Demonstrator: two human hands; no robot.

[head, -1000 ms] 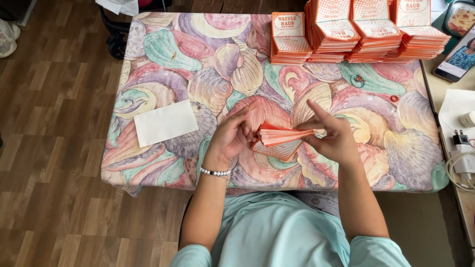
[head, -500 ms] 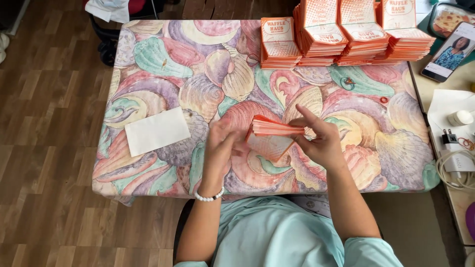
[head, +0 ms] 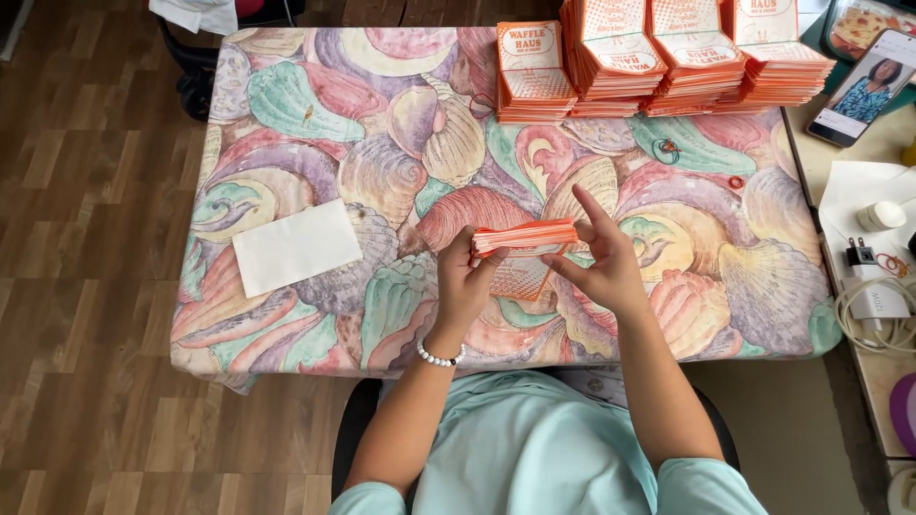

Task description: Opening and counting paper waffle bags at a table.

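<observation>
Hands had lifted the orange paper bundle [head: 525, 236] slightly; left hand [head: 465, 284] clamped its left end, right hand [head: 601, 262] squared its right end, above the table [head: 286, 124], right of the white envelope [head: 297, 246].

Thin orange paper stack [head: 525, 236], held level, above table

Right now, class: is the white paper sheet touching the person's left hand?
Apart. The head view shows patterned tablecloth between the white paper sheet and the left hand.

Matt paper sleeves [head: 523, 236]; printed cloth table cover [head: 382, 143]; wood-look floor [head: 86, 238].
</observation>
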